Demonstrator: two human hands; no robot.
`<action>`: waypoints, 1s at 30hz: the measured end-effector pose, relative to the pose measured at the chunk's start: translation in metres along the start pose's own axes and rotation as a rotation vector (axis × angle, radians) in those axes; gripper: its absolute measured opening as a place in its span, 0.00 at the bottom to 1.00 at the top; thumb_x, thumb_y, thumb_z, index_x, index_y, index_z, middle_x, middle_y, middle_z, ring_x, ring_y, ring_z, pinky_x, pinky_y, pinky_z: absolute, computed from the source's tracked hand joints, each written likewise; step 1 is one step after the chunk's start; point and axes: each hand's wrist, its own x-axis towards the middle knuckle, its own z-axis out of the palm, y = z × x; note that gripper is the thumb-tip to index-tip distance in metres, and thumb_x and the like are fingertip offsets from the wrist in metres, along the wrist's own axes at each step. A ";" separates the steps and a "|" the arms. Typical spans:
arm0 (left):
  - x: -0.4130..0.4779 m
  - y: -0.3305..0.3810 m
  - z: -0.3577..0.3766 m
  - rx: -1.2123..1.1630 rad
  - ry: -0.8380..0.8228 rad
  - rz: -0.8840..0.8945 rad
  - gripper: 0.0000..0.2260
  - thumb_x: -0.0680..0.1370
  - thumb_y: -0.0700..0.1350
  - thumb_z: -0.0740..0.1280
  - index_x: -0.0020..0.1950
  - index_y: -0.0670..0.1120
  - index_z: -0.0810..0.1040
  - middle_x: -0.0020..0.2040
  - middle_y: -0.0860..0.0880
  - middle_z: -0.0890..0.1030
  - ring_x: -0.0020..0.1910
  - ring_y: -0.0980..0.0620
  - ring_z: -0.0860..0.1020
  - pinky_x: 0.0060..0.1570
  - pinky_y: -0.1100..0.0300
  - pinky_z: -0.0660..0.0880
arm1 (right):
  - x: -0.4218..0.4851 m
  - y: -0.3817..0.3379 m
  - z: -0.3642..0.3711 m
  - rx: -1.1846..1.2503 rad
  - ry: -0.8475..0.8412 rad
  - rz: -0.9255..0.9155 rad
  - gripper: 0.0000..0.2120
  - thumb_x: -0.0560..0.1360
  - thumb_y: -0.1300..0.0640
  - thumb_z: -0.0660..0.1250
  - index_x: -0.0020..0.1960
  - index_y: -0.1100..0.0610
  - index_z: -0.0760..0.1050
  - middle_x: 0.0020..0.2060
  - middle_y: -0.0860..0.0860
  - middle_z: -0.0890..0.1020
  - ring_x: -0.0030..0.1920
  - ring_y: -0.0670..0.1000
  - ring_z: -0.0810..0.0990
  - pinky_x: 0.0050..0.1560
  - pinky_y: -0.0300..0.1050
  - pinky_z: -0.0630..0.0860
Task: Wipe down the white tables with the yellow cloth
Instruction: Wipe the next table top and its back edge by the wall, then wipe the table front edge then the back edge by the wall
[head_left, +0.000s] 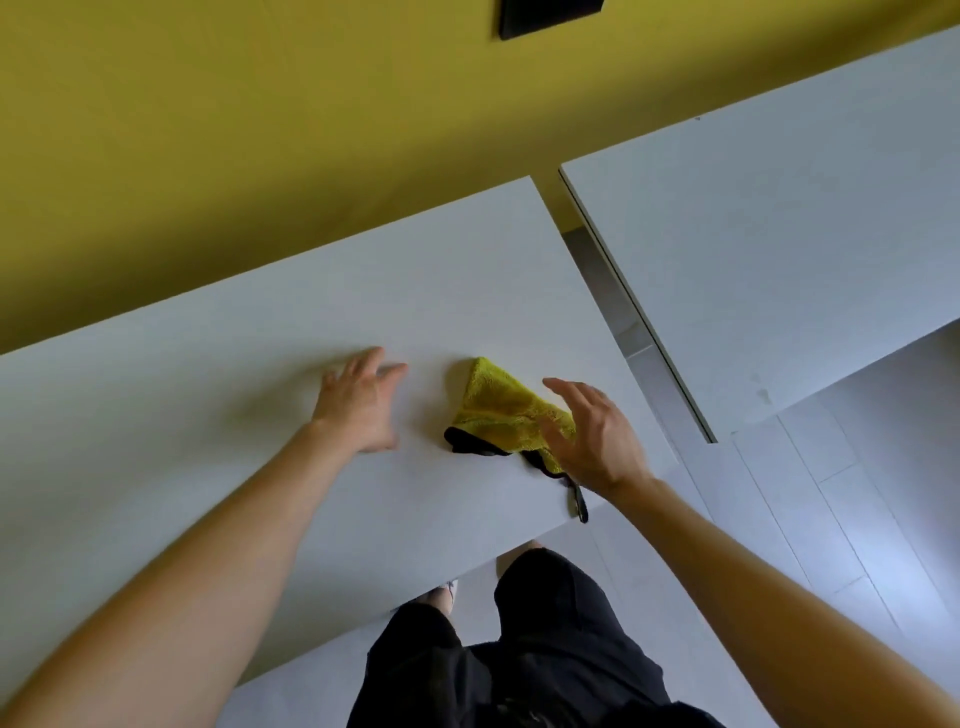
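The right hand hovers with fingers spread apart, empty, over the near corner of the yellow cloth, probably about to grasp it. The cloth lies crumpled on the near table, between both hands' fingertips. The left hand, fingers splayed, presses flat, likely for support. Beyond, a second table waits.

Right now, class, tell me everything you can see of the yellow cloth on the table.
The yellow cloth is a fluffy, towel-like rag with black edging and a black loop trailing toward the table's near edge. It lies crumpled and folded on the near white table, close to its right end. The open right hand hangs over its right part; contact cannot be told. The left hand lies apart from it.
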 end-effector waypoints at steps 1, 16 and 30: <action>0.004 0.007 -0.003 -0.085 0.026 0.007 0.36 0.74 0.60 0.78 0.80 0.56 0.71 0.79 0.49 0.68 0.80 0.45 0.67 0.73 0.47 0.70 | 0.003 0.000 -0.003 0.014 0.039 0.109 0.22 0.84 0.46 0.68 0.76 0.52 0.76 0.70 0.53 0.82 0.70 0.57 0.79 0.68 0.59 0.79; 0.036 0.097 0.007 -0.845 -0.135 -0.223 0.14 0.68 0.47 0.81 0.42 0.50 0.76 0.41 0.50 0.81 0.41 0.48 0.78 0.40 0.58 0.73 | 0.046 0.001 -0.013 0.035 -0.540 0.491 0.13 0.79 0.52 0.67 0.58 0.59 0.81 0.52 0.58 0.85 0.49 0.54 0.81 0.48 0.51 0.78; 0.008 0.039 -0.060 -1.300 0.060 -0.001 0.10 0.83 0.55 0.73 0.57 0.49 0.82 0.55 0.44 0.86 0.54 0.47 0.85 0.54 0.54 0.78 | 0.078 -0.044 -0.100 0.123 -0.318 0.168 0.05 0.84 0.49 0.68 0.52 0.49 0.78 0.48 0.48 0.80 0.50 0.53 0.79 0.46 0.48 0.73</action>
